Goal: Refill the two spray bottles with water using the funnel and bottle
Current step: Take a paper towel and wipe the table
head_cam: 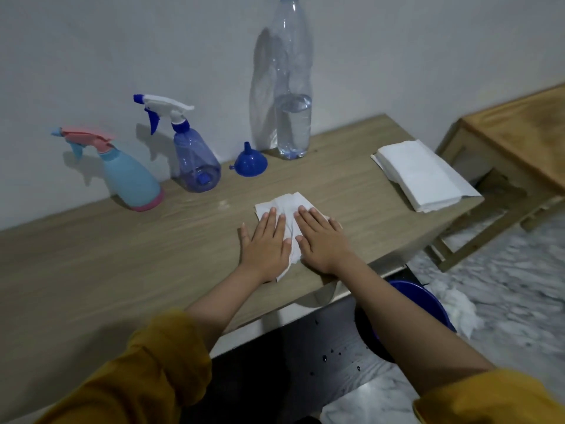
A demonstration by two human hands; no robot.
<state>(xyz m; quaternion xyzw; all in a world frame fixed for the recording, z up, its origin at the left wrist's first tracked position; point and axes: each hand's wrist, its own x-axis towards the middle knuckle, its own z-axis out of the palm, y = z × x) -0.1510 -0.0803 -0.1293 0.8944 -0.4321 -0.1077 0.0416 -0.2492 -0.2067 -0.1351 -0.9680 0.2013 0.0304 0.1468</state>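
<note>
Both hands flat, side by side, on crumpled tissue [282, 209] at bench [91, 255] front edge. Left hand [265, 243] fingers straight, slightly spread, pressing down; right hand [321, 240] same, palm down, gripping nothing. Forearms extended forward, mustard sleeves pushed up. Behind, along wall: pastel spray bottle [128, 175], blue spray bottle [192, 160], funnel [249, 162] upside down, water bottle [292, 87] part full, capped.
</note>
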